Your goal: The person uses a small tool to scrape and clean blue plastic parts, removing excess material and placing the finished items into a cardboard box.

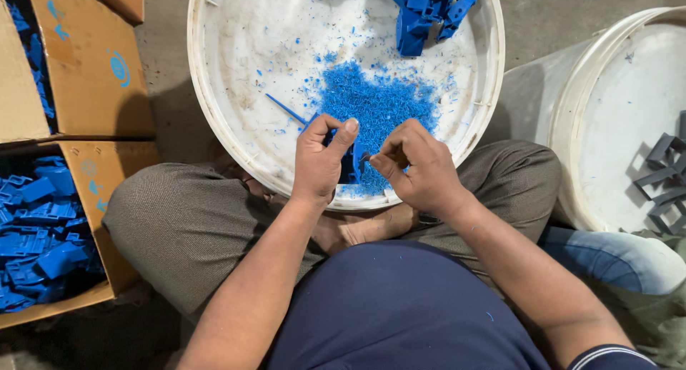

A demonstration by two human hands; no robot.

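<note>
**A:** Start with what's nearest you. What do your hands have?

**B:** Your left hand [319,159] is curled around a small blue plastic part [348,166], thumb up along its far edge, fingers wrapped tight on it. The part sits between both hands, just above the near rim of the white tub [207,98] in front of your crossed legs.

**A:** And the right?

**B:** Your right hand [418,168] has its fingers pressed together, pinching a thin tool [366,157] whose tip touches the part. I can't tell what kind of tool it is; the fingers hide most of it.

**A:** How does the part look?

**B:** Bright blue, hard-edged, mostly covered by your left hand. Whether its edges are already clean I can't tell.

**A:** How far along are you, judging by the tub?

**B:** Well into it, I'd say. A thick heap of blue shavings [375,106] lies just beyond your hands, with a thin blue strip [286,108] to its left. At the far rim a few blue parts [425,13] are piled.

**A:** What's left?

**B:** Plenty, it seems. The open cardboard box [107,220] at your near left is still crowded with blue parts [39,248], though I can't say if those are trimmed or waiting. On the right, a second white tub [572,148] holds some grey frames [664,173].
</note>
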